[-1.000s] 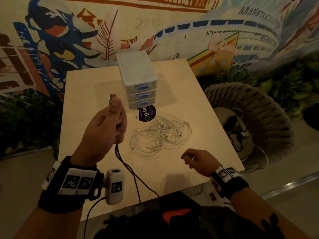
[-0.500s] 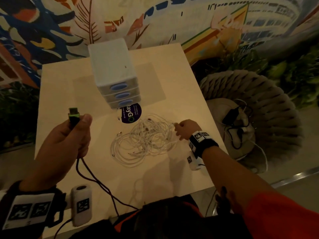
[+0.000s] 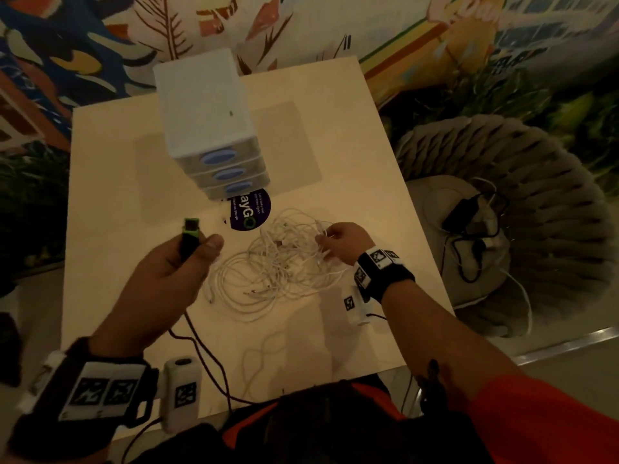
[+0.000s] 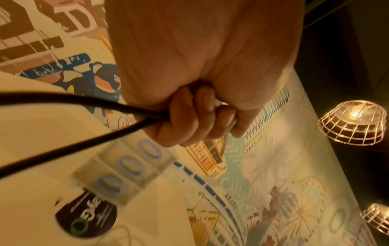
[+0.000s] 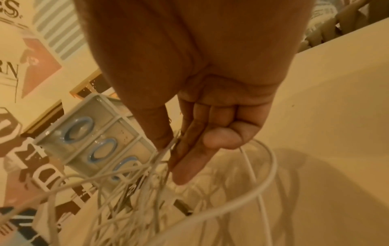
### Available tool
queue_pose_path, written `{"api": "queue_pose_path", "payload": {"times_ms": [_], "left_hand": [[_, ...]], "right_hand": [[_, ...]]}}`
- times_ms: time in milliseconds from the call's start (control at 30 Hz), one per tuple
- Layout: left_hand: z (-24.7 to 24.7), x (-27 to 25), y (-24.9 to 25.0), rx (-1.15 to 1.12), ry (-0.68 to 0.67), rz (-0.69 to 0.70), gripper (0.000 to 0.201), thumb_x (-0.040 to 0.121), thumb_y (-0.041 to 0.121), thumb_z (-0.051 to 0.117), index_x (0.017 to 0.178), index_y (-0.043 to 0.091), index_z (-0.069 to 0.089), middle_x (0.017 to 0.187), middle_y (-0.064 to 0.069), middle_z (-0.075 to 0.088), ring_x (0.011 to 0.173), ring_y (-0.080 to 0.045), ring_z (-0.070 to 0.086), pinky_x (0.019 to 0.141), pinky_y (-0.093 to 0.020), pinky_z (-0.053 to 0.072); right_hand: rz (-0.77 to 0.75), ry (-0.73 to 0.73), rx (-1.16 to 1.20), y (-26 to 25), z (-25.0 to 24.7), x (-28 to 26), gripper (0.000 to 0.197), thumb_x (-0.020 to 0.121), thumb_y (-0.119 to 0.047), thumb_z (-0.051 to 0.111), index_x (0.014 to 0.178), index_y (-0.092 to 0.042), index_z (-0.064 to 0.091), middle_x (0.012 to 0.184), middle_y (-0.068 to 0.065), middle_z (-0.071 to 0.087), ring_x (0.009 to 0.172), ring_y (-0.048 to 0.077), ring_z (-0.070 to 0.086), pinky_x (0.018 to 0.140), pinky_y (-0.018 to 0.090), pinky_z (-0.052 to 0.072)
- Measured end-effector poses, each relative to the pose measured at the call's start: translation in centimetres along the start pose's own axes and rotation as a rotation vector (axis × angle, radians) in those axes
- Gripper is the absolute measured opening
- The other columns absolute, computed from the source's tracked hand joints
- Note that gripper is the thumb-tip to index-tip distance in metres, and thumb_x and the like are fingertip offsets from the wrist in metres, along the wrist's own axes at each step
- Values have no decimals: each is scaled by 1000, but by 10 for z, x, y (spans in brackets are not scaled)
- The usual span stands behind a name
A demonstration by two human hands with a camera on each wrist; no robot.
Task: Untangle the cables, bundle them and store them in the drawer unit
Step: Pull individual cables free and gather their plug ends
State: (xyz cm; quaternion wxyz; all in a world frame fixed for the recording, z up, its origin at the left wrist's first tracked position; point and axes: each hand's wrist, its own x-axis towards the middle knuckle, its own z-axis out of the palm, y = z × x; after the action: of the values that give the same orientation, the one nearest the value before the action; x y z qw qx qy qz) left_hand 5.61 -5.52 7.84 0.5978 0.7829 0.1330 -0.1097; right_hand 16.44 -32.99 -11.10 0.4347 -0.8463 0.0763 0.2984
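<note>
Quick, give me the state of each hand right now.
Left hand: closed around the black cable, plug end up.
Right hand: pinching a strand of the white cable tangle on the table.

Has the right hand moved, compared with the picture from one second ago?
Yes. The right hand went forward from the near table edge to the white cable tangle, toward the drawer unit, and now pinches strands.
</note>
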Motion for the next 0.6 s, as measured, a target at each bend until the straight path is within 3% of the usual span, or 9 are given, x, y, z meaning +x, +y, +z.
{"api": "queue_pose_path", "payload": {"times_ms": [100, 167, 233, 300, 433, 600], "left_hand": [[27, 9, -11, 202, -32, 14, 50, 81, 65, 71, 80, 17, 56, 58, 8, 48, 51, -6, 43, 58, -32, 38], [46, 16, -21, 359, -76, 29, 36, 86, 54, 72, 83, 21, 58, 62, 5, 54, 54, -5, 48, 62, -32, 41], [65, 24, -35, 478, -117, 41, 28, 86, 54, 74, 88, 29, 60, 69, 2, 61, 61, -9, 56, 64, -32, 45], [81, 32, -48, 554, -112, 63, 25, 86, 54, 73, 97, 36, 61, 79, 8, 65, 72, -6, 61, 68, -31, 47], [102, 47, -67, 701, -115, 108, 40, 90, 55, 65, 125, 35, 59, 97, 11, 64, 91, -13, 62, 78, -36, 52], [107, 57, -81, 661, -139, 159, 29, 95, 50, 62, 118, 34, 68, 98, 7, 71, 88, -16, 67, 74, -38, 54]], "right_hand": [[-9, -22, 235, 0, -1, -22, 29, 93, -40, 70, 89, -12, 73, 83, 0, 78, 73, 17, 76, 68, 36, 56], [-18, -46, 339, -2, 0, -33, 27, 93, -39, 71, 89, -12, 73, 85, 1, 79, 76, 18, 77, 66, 35, 53], [-24, -69, 408, -5, 3, -39, 27, 92, -37, 73, 92, -10, 74, 87, 3, 79, 79, 20, 77, 65, 33, 52], [-26, -84, 464, -7, 4, -42, 30, 90, -37, 74, 97, -8, 73, 89, 5, 79, 82, 22, 77, 65, 32, 51], [-66, -131, 495, -11, 4, -46, 31, 92, -37, 72, 101, -7, 72, 93, 6, 79, 85, 24, 77, 67, 32, 51], [-99, -176, 536, -15, 1, -52, 24, 99, -31, 64, 106, -10, 72, 96, 5, 79, 87, 25, 77, 62, 25, 49]]}}
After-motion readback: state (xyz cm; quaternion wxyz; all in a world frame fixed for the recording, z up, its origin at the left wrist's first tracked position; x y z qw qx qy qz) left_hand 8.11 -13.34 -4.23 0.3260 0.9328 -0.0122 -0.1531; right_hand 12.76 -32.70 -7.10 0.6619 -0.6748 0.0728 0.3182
